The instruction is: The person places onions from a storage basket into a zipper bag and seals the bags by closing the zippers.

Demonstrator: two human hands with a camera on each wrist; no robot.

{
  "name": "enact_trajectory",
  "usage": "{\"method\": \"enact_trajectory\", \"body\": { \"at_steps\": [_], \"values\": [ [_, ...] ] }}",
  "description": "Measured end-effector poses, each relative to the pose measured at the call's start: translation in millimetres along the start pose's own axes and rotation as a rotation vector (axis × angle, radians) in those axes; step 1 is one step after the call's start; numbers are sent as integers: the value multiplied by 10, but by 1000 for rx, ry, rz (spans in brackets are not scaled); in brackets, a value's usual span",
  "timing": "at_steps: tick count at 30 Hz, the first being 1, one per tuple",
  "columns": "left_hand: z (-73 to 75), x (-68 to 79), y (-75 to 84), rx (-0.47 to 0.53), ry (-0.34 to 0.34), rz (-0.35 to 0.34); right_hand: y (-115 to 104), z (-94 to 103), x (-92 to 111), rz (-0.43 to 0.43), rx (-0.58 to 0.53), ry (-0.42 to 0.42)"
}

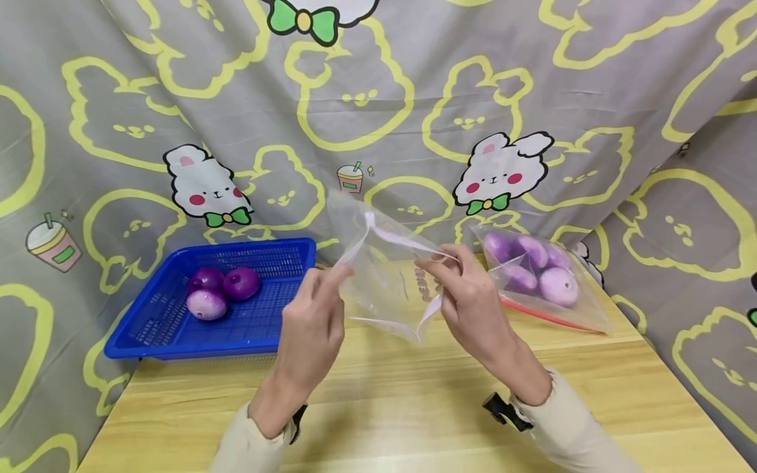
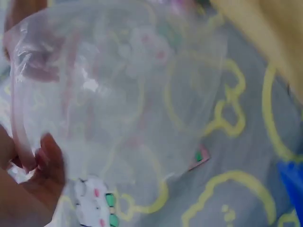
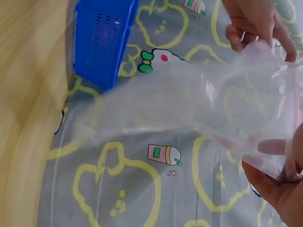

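A clear zip bag (image 1: pixel 378 289) is held up above the table, its mouth spread apart and facing me. My left hand (image 1: pixel 313 318) pinches the left side of the bag's rim, and my right hand (image 1: pixel 473 295) pinches the opposite side. In the left wrist view, the see-through bag (image 2: pixel 118 94) covers much of the picture, with the left hand's fingers (image 2: pixel 51 158) at its edge. The right wrist view has both hands on the bag's rim, and no onions show inside the bag (image 3: pixel 222 94).
At the left, a blue plastic basket (image 1: pixel 290 338) holds three purple onions (image 1: pixel 241 283). A second clear bag (image 1: pixel 582 309) with a red zip strip lies at the right, containing several onions. Behind the wooden table (image 1: pixel 384 407) hangs a grey patterned curtain (image 1: pixel 390 79).
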State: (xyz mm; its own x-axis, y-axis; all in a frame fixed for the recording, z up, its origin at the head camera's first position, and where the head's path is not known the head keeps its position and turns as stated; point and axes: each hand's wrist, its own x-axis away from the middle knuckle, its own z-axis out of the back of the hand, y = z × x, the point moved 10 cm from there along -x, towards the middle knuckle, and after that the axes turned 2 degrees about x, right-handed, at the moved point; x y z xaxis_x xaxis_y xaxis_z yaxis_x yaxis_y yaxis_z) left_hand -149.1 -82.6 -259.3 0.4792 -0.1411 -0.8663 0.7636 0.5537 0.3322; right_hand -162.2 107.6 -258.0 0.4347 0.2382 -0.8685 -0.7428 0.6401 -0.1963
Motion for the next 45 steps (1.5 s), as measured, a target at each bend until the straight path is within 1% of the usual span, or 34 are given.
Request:
{"method": "enact_trajectory", "body": {
  "at_steps": [2,3,5,8,11,13,15,17,20,22,25,28,30,31,33,36,38,40,43,45],
  "values": [
    [-77,12,71,-154,-90,-72,12,-35,15,14,32,-34],
    [-125,24,75,-196,-135,-84,24,-60,26,17,40,-50],
    [-198,41,50,-251,-190,-87,61,-106,50,10,60,-68],
    [-257,60,-49,-315,-221,-50,168,-133,70,-41,86,-53],
    [-304,78,-148,-353,-242,-16,286,-149,84,-109,112,-45],
    [-356,90,-204,-363,-270,-6,340,-203,97,-137,109,-90],
    [-406,100,-264,-370,-298,4,371,-289,110,-146,124,-164],
    [-444,113,-376,-373,-323,56,415,-373,124,-162,152,-223],
    [-497,169,-578,-383,-376,181,511,-447,126,-208,259,-282],
    [-537,227,-699,-390,-422,271,547,-451,117,-229,337,-304],
    [-583,290,-781,-397,-477,348,505,-393,44,-211,382,-328],
    [-617,306,-774,-379,-492,377,403,-270,-92,-150,363,-314],
    [-670,340,-769,-379,-521,390,366,-209,-164,-123,362,-312],
    [-701,372,-773,-389,-542,396,362,-200,-180,-116,381,-323],
    [-774,468,-800,-427,-599,407,384,-230,-164,-123,432,-375],
    [-883,633,-860,-469,-687,417,453,-329,-59,-160,503,-486],
    [-932,697,-878,-450,-714,413,492,-389,-4,-187,489,-550],
    [-953,717,-881,-413,-716,406,508,-432,7,-198,420,-589],
    [-943,708,-884,-350,-699,409,472,-482,-18,-162,277,-639],
    [-931,713,-899,-312,-694,429,420,-514,-23,-111,189,-677]
  ]
}}
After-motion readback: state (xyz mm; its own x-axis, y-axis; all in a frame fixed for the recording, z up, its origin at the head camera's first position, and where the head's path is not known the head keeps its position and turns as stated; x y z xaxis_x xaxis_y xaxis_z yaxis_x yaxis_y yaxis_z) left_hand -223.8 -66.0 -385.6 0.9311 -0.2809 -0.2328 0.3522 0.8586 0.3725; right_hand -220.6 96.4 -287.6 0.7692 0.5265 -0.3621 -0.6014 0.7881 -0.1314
